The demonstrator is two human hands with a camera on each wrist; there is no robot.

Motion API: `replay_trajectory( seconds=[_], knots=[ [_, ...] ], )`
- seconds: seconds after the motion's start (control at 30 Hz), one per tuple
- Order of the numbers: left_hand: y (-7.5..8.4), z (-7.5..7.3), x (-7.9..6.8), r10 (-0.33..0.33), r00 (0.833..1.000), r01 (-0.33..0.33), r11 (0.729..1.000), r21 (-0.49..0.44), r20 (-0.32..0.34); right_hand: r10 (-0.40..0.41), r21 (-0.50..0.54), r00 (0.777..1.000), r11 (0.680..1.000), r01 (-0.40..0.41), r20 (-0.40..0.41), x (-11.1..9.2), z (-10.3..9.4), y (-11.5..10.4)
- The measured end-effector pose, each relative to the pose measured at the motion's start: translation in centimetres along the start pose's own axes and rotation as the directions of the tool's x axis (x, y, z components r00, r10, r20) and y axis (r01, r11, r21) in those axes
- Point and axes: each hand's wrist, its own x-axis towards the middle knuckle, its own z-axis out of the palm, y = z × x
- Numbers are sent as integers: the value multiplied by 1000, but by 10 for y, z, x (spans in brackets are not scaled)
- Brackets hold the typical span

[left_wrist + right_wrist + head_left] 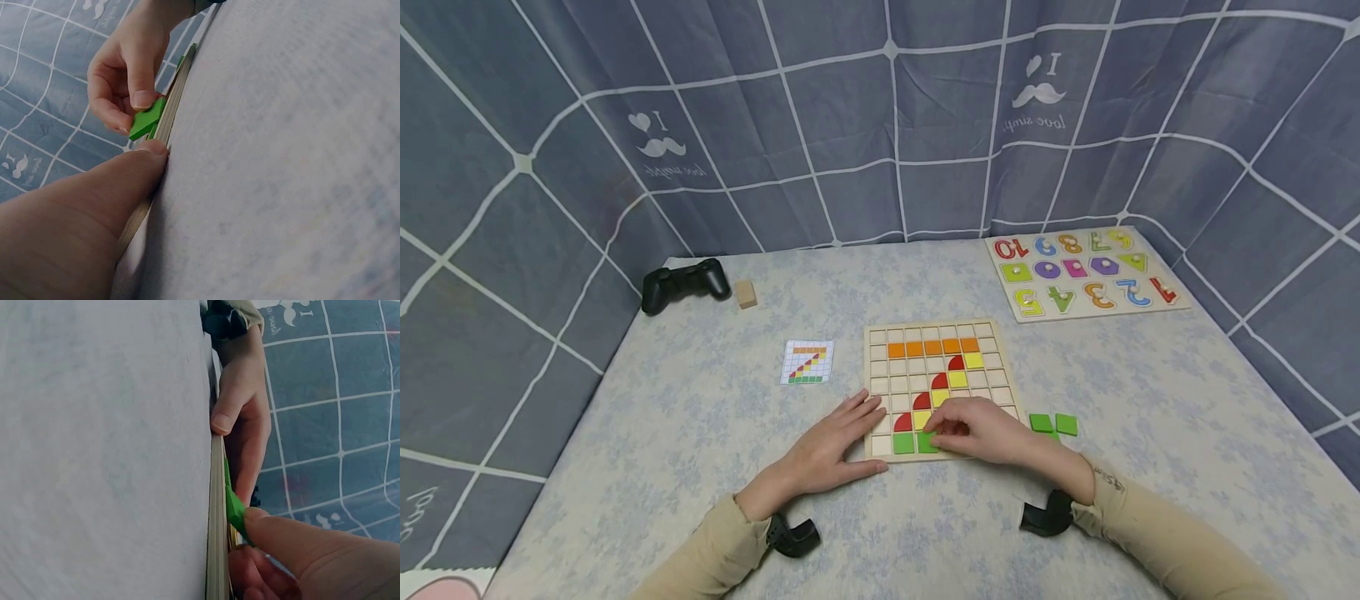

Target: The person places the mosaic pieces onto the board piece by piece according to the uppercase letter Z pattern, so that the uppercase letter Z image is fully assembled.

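My right hand [981, 431] pinches a green square tile [147, 120] between thumb and fingers, tilted over the front row of a wooden grid board [899, 367]. Left of it, another green tile [903, 443] lies flat in that row. Red quarter-round pieces [922, 401] and yellow squares [957, 379] step diagonally up to an orange row [932, 347]. My left hand [829, 446] rests with straight fingers on the board's left side, the thumb at its front edge. Loose green tiles [1066, 424] lie right of the board, one partly behind my right forearm.
A pattern card [807, 362] lies left of the board. Farther back on the left are a black game controller [685, 283] and a small wooden block [745, 293]. A number-and-shape puzzle board [1052, 287] sits at the back right. A grid-patterned curtain [835, 117] encloses the table.
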Motion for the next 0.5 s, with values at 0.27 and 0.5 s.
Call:
replay_trajectory(
  seconds=[0.27,0.5],
  knots=[
    [0,0,0,4,1000,-4,1000,1,1,-11,-89,1000,996,13,22,0,1,0],
    [0,-1,0,9,1000,-9,1000,5,-3,71,6,997,997,-71,32,-1,-1,-4]
  ],
)
